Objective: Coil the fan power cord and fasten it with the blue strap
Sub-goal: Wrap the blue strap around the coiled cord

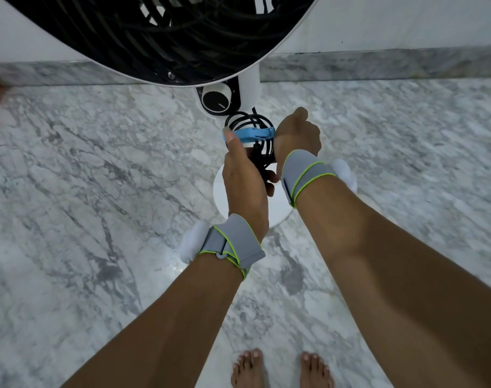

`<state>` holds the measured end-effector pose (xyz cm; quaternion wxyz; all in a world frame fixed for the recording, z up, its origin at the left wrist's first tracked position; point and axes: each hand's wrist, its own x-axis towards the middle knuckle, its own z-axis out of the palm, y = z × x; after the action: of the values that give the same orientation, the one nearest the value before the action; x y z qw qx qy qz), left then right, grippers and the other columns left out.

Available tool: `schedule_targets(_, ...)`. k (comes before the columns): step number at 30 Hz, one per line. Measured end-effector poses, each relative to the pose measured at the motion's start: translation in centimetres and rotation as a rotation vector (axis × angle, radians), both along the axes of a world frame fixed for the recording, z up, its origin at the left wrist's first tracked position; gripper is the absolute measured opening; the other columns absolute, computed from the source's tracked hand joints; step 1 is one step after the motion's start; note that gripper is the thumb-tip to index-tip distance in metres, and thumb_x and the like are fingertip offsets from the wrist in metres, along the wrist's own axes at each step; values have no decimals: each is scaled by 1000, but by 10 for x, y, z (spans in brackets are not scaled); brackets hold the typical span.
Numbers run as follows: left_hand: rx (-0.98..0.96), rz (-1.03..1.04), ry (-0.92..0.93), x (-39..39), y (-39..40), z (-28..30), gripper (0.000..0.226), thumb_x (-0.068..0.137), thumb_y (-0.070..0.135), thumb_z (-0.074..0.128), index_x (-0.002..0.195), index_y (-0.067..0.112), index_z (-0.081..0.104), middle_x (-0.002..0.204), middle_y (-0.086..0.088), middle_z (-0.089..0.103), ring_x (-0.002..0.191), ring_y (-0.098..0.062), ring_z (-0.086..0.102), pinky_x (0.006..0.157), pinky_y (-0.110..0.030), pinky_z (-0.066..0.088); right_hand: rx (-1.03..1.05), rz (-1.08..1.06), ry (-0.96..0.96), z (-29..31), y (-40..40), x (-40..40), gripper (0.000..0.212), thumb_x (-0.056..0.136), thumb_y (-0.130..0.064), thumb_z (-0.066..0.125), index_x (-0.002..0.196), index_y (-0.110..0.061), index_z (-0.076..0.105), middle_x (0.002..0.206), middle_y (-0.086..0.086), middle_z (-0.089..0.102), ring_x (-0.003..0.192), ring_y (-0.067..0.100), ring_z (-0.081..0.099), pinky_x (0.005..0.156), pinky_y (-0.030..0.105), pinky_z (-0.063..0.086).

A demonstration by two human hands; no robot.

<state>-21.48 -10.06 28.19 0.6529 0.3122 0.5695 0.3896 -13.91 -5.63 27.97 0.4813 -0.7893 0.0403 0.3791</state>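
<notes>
head view, where the hands meet: while both hands work at the fan pole, the black power cord [254,130] hangs as a coil against the white pole [252,88], just below the control dial [217,101] and above the round base [222,189].
strap, long axis: the blue strap [252,134] lies left to right across the upper part of the coil, crossing the cord loops, which run near to far.
left hand: the left hand [243,177] grips the lower part of the coil, its thumb laid flat on the strap's left end; the other fingers curl under the bundle.
right hand: the right hand [297,135] sits at the strap's right end with fingers curled out of sight behind the coil; it seems to hold that end, though the pinch itself is hidden.
which hand is nearer: both touch the strap, one at each end; the left pins, so the right looks free to pull.
judged step: coiling looks done; closing the strap remains.
what it turns on: the right end likely has to come round the bundle toward the thumb.
surroundings: marble floor [99,191], fan grille [160,35] at the far edge, bare feet [280,368] at the near edge.
</notes>
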Motion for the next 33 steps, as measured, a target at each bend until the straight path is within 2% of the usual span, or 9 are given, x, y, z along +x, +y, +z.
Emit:
schedule_targets(6,39,8,27,-2,5,1,50,99,54,27,76,13,44,61,-6,67,39,-13,43,38,-15,34,93,141,-18,-14,-12,3,48,94,-51,32,65,-15,46,77,7,57,67,25,50,65,33,41)
schedule_targets(9,37,-23,7,-4,5,0,48,99,54,26,75,14,41,63,-9,67,39,-14,43,38,-14,33,82,278,-250,-19,-20,7,54,98,-50,29,61,-14,45,64,0,48,56,17,44,51,26,29)
schedule_targets(12,5,-65,-59,-7,6,0,47,98,53,28,74,16,41,62,-9,66,41,-16,43,38,-13,32,-13,429,-463,-22,-22,12,43,102,-33,23,102,-9,58,83,3,53,77,24,45,59,27,26)
schedule_targets(14,-11,-78,-74,-10,7,0,45,97,54,32,74,17,42,63,-10,65,42,-16,43,37,-15,31,-39,457,-525,-22,-22,15,41,103,-25,21,130,-7,46,110,14,58,101,31,50,70,29,28)
schedule_targets(17,-8,-95,-27,-12,7,-2,50,95,60,31,75,16,44,63,-9,63,46,-15,44,37,-16,33,-7,443,-504,-19,-23,15,44,102,-18,22,143,-3,29,129,19,52,119,37,44,82,36,37)
schedule_targets(20,28,-124,28,-8,3,-4,53,93,65,28,77,16,43,63,-7,62,46,-14,44,40,-17,36,-53,466,-519,-16,-19,14,42,102,-21,21,135,-4,40,129,17,54,120,36,45,87,34,39)
schedule_targets(24,29,-116,102,-7,6,-7,46,93,61,33,79,19,44,61,-6,60,46,-14,43,41,-19,35,-12,564,-572,-17,-20,11,42,101,-27,23,132,-11,46,119,16,58,112,37,50,75,32,32)
schedule_targets(28,5,-132,89,-13,11,-9,48,96,59,29,79,16,42,62,-7,60,43,-14,43,38,-16,31,-13,515,-436,-18,-24,14,46,100,-43,23,90,-9,52,88,10,52,82,31,48,70,31,31)
schedule_targets(33,26,-145,163,-11,11,-13,55,97,58,22,83,12,49,61,-4,65,42,-13,47,43,-22,33,4,527,-411,-27,-23,18,64,95,-57,28,91,-3,63,87,10,62,78,28,55,67,30,34)
